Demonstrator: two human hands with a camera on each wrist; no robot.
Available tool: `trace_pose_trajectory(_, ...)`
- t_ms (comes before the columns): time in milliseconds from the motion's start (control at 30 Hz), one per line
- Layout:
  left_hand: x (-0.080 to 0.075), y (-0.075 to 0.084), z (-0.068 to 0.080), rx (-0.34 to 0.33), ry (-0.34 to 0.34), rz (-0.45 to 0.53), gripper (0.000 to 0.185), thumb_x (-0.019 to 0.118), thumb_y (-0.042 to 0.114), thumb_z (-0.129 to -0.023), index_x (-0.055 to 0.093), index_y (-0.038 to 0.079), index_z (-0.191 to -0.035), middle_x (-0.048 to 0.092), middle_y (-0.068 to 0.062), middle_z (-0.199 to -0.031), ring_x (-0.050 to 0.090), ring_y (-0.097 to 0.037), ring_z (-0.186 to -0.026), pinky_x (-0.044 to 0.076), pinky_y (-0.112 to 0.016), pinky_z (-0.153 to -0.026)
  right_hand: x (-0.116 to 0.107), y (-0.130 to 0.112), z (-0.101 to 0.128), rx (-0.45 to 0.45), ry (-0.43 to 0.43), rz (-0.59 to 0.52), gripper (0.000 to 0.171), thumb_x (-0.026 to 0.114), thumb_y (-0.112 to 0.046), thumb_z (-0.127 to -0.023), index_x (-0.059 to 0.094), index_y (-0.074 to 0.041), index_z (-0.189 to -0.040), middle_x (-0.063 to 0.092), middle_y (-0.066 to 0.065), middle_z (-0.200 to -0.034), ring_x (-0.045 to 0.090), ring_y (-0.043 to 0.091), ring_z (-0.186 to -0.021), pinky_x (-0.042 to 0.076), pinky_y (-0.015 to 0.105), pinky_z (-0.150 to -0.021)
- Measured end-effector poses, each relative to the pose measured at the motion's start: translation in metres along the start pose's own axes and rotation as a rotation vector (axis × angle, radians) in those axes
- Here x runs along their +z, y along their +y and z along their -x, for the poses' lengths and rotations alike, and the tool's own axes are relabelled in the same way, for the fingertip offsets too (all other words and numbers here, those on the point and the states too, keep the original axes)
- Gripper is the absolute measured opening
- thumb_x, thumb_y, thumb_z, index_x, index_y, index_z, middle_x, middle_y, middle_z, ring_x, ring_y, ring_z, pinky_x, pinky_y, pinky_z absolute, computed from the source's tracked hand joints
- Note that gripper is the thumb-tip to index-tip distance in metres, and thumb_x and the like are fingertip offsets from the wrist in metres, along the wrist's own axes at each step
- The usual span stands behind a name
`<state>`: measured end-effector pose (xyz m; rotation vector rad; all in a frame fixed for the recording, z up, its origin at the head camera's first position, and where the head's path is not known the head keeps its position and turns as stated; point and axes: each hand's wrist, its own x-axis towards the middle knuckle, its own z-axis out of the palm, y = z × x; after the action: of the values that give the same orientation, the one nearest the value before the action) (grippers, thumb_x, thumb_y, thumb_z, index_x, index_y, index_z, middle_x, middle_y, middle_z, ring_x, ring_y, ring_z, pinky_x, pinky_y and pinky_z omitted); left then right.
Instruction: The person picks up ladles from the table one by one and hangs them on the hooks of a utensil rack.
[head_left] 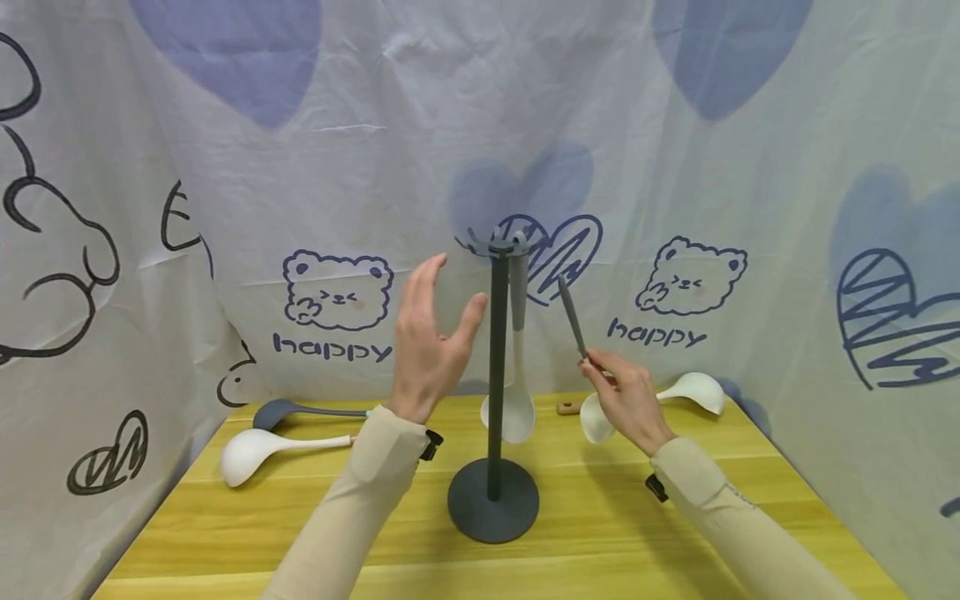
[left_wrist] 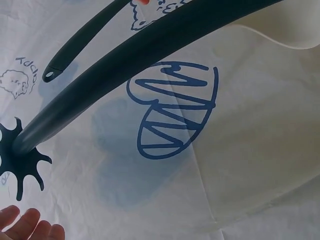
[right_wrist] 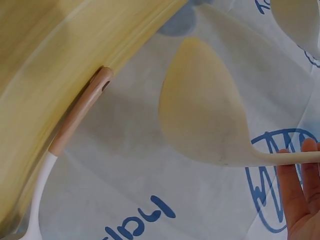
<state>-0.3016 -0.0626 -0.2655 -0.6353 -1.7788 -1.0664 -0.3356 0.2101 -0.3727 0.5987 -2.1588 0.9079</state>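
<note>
You are partway through hanging the utensils on the dark stand [head_left: 497, 367], which is standing in the middle of the worktop [head_left: 600, 533]. One white spoon with a grey handle [head_left: 517, 358] is already hanging from the notched top ring, its bowl dangling just beside the pole at about 3 o'clock of it. Your right hand [head_left: 628, 398] is pinching a second spoon [head_left: 579, 333] near the neck, with its grey handle pointing up toward 11 o'clock at the ring and its pale bowl [right_wrist: 205, 105] hanging below your fingers; the handle tip is near the ring but not yet on a notch, so I judge this one as being in hand rather than done. Your left hand [head_left: 429, 342] is hovering spread and empty at 9 o'clock of the pole, close to it without touching, fingers straight. Three more pieces are lying on the worktop: a white ladle [head_left: 258, 452] and a dark grey ladle [head_left: 288, 411] at about 9 o'clock of the stand's base, well apart from it, and another white ladle [head_left: 693, 390] at 2 o'clock behind your right hand. A wooden handle end [head_left: 567, 407] is also showing by your right hand; what it belongs to is partly hidden. So one is hung, one is being brought up, and at least three are remaining.
</note>
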Motion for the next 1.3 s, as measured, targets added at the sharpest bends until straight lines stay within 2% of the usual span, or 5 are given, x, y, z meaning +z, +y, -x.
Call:
trace_pose_trajectory(367, 0.001, 0.008, -0.021, 0.054, 0.053, -0.008, 0.059, 0.061, 0.034, -0.094, 0.047, 0.002, -0.142, 0.049, -0.015, -0.144, 0.045, -0.025, -0.135, 0.035, -0.039, -0.115, -0.002, -0.015, -0.008, -0.072, 0.053, -0.017, 0.026, 0.066, -0.004, -0.092, 0.069, -0.001, -0.118, 0.074, 0.015, -0.101, 0.072, 0.026, -0.084, 0.061, 0.034, -0.07)
trace_pose_trajectory(500, -0.001, 0.009, -0.033, 0.042, 0.058, 0.003, 0.061, 0.06, 0.036, -0.094, 0.046, 0.002, -0.143, 0.048, -0.015, -0.145, 0.045, -0.025, -0.136, 0.035, -0.038, -0.116, -0.003, -0.019, -0.013, -0.106, 0.072, -0.039, 0.024, 0.066, -0.002, -0.092, 0.069, -0.001, -0.115, 0.074, 0.014, -0.098, 0.073, 0.025, -0.081, 0.061, 0.033, -0.068)
trace_pose_trajectory(833, -0.004, 0.017, -0.048, -0.033, -0.029, -0.003, 0.063, 0.058, 0.041, -0.094, 0.045, 0.005, -0.144, 0.049, -0.011, -0.147, 0.045, -0.02, -0.137, 0.034, -0.033, -0.116, -0.008, -0.027, -0.022, -0.144, 0.08, -0.029, 0.024, 0.064, 0.0, -0.093, 0.069, -0.002, -0.116, 0.073, 0.013, -0.097, 0.071, 0.022, -0.079, 0.06, 0.023, -0.066)
trace_pose_trajectory(1300, 0.0, 0.022, -0.055, -0.093, -0.141, 0.003, 0.063, 0.057, 0.044, -0.096, 0.045, 0.008, -0.146, 0.048, -0.009, -0.149, 0.042, -0.02, -0.14, 0.034, -0.035, -0.116, -0.011, -0.033, -0.029, -0.143, 0.093, -0.047, 0.024, 0.065, 0.0, -0.092, 0.07, -0.002, -0.115, 0.073, 0.013, -0.095, 0.072, 0.021, -0.077, 0.057, 0.015, -0.066)
